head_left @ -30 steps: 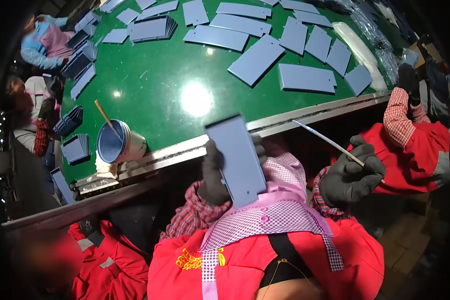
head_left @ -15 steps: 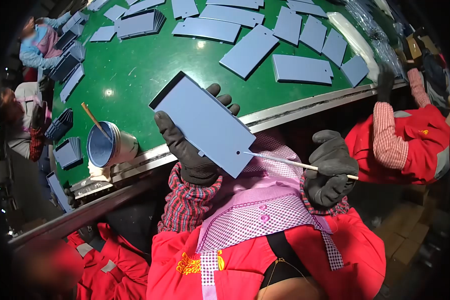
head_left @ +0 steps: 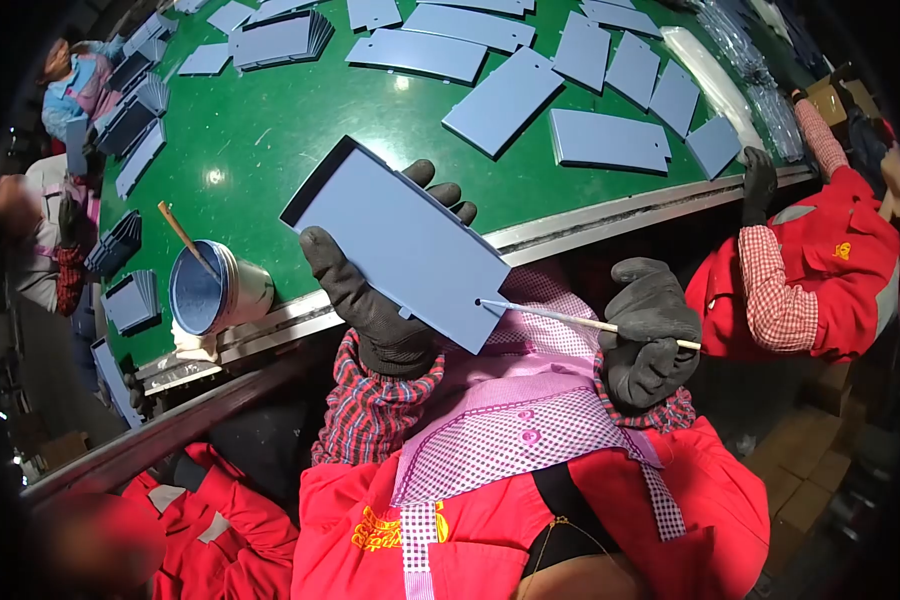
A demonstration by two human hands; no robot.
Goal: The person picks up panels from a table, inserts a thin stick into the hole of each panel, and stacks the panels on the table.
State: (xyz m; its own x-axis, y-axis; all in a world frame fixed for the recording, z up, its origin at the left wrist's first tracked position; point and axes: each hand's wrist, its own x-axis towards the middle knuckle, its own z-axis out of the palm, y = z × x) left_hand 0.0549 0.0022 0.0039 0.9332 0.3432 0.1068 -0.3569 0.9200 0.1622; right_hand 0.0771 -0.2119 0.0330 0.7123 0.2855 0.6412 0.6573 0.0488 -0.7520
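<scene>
- Green counter (head_left: 300, 110)
- Blue panel (head_left: 405, 245): flat, rimmed, small hole (head_left: 478, 302)
- Left hand (head_left: 370, 315): fingers spread, gripping panel
- Right hand (head_left: 652, 330): fingers curled closed on brush (head_left: 560, 319), tip (head_left: 486, 303) at hole

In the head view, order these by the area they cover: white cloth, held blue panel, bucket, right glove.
1. Held blue panel
2. Bucket and right glove: too alike to rank
3. White cloth

One bucket (head_left: 242, 295) (one stick (head_left: 185, 238) inside), one brush (head_left: 550, 317), one held panel (head_left: 400, 240).
</scene>
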